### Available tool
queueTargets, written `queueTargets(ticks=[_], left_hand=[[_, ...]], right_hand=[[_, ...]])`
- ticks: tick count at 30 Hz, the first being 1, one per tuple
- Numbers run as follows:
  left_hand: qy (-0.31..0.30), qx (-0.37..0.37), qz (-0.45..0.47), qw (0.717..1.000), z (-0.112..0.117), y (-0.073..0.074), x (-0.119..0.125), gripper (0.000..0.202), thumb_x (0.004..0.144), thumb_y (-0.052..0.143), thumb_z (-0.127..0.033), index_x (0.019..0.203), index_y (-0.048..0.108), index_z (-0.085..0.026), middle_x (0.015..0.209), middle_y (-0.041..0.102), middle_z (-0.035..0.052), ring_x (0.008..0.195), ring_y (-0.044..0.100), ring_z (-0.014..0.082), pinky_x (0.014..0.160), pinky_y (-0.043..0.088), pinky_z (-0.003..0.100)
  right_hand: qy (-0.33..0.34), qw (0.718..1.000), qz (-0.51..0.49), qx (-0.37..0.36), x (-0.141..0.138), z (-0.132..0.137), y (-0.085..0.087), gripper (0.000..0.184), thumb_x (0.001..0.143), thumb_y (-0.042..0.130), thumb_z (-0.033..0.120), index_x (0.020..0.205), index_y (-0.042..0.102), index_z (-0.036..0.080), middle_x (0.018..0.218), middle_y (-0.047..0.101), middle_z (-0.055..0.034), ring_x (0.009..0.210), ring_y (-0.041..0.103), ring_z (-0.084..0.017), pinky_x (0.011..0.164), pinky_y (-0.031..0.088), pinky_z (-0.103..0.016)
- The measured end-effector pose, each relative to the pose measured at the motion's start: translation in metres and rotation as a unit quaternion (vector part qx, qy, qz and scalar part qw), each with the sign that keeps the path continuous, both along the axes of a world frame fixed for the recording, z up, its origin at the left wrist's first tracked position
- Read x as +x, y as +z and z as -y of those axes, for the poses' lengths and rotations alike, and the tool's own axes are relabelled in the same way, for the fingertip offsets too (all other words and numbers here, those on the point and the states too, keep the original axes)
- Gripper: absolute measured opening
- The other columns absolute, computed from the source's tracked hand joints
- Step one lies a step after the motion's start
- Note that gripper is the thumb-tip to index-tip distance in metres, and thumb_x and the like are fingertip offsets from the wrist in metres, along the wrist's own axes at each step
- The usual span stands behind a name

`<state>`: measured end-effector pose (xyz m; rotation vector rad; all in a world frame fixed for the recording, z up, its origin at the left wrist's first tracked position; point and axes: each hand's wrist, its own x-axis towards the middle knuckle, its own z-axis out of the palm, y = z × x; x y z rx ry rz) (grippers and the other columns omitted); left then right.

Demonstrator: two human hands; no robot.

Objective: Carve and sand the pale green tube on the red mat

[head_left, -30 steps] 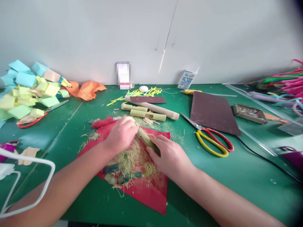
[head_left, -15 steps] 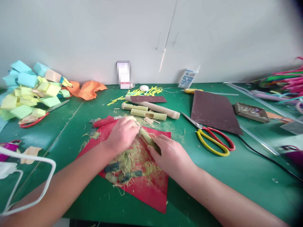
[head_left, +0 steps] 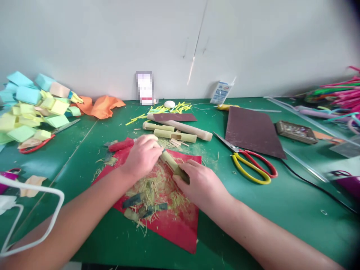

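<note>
My right hand [head_left: 204, 183] is closed round the lower end of a short bamboo tube [head_left: 169, 162] with a long opening cut in its side. The tube slants over a red sheet [head_left: 182, 228]. At its upper end my left hand [head_left: 144, 155] is closed, its fingertips pinching a dark scrap [head_left: 163, 150] that looks like sandpaper against the bamboo. Most of the scrap is hidden by the fingers. Pale shavings and dust [head_left: 157, 187] cover the sheet, with several dark worn strips [head_left: 153, 210] among them. A red-handled tool [head_left: 121, 144] lies beyond my left hand, partly covered.
Farther back lie two cut bamboo tubes [head_left: 176, 135] and a longer pale rod [head_left: 194, 130]. Scissors [head_left: 250, 161] with red and yellow handles rest at right, beside a dark brown sheet [head_left: 253, 131]. Paper pieces [head_left: 33, 112] heap up at left, above a white wire frame [head_left: 60, 202].
My left hand has shifted slightly down and left along the tube's upper end. My right hand keeps its grip. The whole view has slid a little to the left.
</note>
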<state>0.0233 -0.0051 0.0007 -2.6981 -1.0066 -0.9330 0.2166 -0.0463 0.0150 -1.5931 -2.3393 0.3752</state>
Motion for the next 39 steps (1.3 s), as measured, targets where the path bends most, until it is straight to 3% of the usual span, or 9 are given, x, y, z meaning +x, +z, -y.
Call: queueTargets(ticks=[4, 7, 11, 16, 20, 24, 28, 33, 39], left_hand=[[-0.045, -0.029, -0.011, 0.999, 0.004, 0.001, 0.0, 0.017, 0.09, 0.048, -0.014, 0.095, 0.065, -0.017, 0.091, 0.065, 0.006, 0.103, 0.053, 0.0214, 0.092, 0.044, 0.04], [-0.004, 0.011, 0.006, 1.0, 0.003, 0.001, -0.002, 0.017, 0.09, 0.049, -0.015, 0.086, 0.066, -0.018, 0.083, 0.065, 0.0045, 0.1, 0.054, 0.0223, 0.091, 0.043, 0.042], [-0.038, -0.02, -0.006, 0.999, -0.001, 0.0, -0.003, 0.016, 0.089, 0.05, -0.014, 0.093, 0.065, -0.016, 0.091, 0.065, 0.0052, 0.103, 0.053, 0.021, 0.093, 0.043, 0.039], [0.023, 0.007, 0.005, 1.0, -0.002, 0.0, -0.003, 0.018, 0.09, 0.05, -0.016, 0.082, 0.066, -0.017, 0.083, 0.065, 0.0054, 0.1, 0.054, 0.0222, 0.09, 0.043, 0.042], [-0.026, -0.027, -0.01, 0.999, 0.002, 0.002, -0.003, 0.016, 0.089, 0.051, -0.015, 0.093, 0.066, -0.017, 0.088, 0.065, 0.0057, 0.101, 0.055, 0.0206, 0.091, 0.045, 0.039], [0.016, 0.01, 0.007, 1.0, 0.003, 0.003, -0.002, 0.018, 0.089, 0.05, -0.016, 0.082, 0.066, -0.017, 0.081, 0.064, 0.005, 0.096, 0.055, 0.0222, 0.088, 0.044, 0.043], [-0.037, -0.028, -0.006, 0.999, 0.005, 0.002, 0.0, 0.017, 0.089, 0.049, -0.015, 0.091, 0.066, -0.017, 0.089, 0.066, 0.0058, 0.1, 0.055, 0.0214, 0.091, 0.044, 0.04], [0.045, 0.005, 0.023, 0.999, -0.011, 0.001, -0.016, 0.015, 0.089, 0.053, -0.017, 0.082, 0.067, -0.017, 0.082, 0.066, 0.0044, 0.096, 0.056, 0.0214, 0.088, 0.045, 0.041], [0.042, 0.001, 0.039, 0.998, -0.015, -0.001, -0.019, 0.014, 0.089, 0.053, -0.018, 0.086, 0.066, -0.017, 0.085, 0.065, 0.0044, 0.093, 0.056, 0.0196, 0.085, 0.046, 0.038]], right_hand=[[0.01, 1.0, -0.009, -0.003, -0.001, 0.001, 0.001, 0.006, 0.078, 0.056, 0.023, 0.077, 0.058, 0.018, 0.078, 0.058, -0.0019, 0.066, 0.052, -0.013, 0.059, 0.036, -0.025], [0.001, 1.0, -0.006, -0.003, -0.001, 0.001, 0.001, 0.009, 0.079, 0.056, 0.026, 0.076, 0.058, 0.018, 0.079, 0.058, -0.0019, 0.066, 0.051, -0.013, 0.059, 0.035, -0.026], [0.005, 1.0, -0.007, -0.011, -0.001, 0.001, 0.002, 0.008, 0.078, 0.056, 0.025, 0.079, 0.059, 0.018, 0.08, 0.059, -0.002, 0.067, 0.051, -0.013, 0.059, 0.035, -0.025], [0.002, 1.0, -0.007, -0.009, -0.001, 0.001, 0.002, 0.009, 0.078, 0.057, 0.027, 0.076, 0.057, 0.018, 0.079, 0.058, -0.0019, 0.065, 0.05, -0.013, 0.059, 0.035, -0.026], [0.011, 1.0, -0.016, -0.004, -0.001, 0.001, 0.0, 0.005, 0.076, 0.058, 0.024, 0.076, 0.057, 0.019, 0.079, 0.057, -0.0015, 0.066, 0.051, -0.013, 0.058, 0.035, -0.025], [0.004, 1.0, -0.017, -0.002, -0.001, 0.001, -0.001, 0.008, 0.076, 0.058, 0.026, 0.075, 0.056, 0.019, 0.078, 0.057, -0.0017, 0.064, 0.049, -0.013, 0.057, 0.034, -0.026], [0.011, 1.0, -0.025, -0.011, -0.002, 0.001, -0.001, 0.005, 0.076, 0.057, 0.022, 0.079, 0.056, 0.018, 0.081, 0.058, -0.0019, 0.068, 0.05, -0.013, 0.06, 0.035, -0.025], [-0.005, 1.0, -0.012, -0.014, -0.001, 0.003, 0.0, 0.013, 0.077, 0.058, 0.031, 0.076, 0.054, 0.019, 0.08, 0.057, -0.0019, 0.065, 0.048, -0.013, 0.058, 0.033, -0.026], [-0.009, 1.0, -0.023, -0.017, 0.002, 0.003, 0.0, 0.014, 0.081, 0.054, 0.033, 0.081, 0.056, 0.019, 0.08, 0.058, -0.002, 0.063, 0.048, -0.012, 0.056, 0.032, -0.025]])
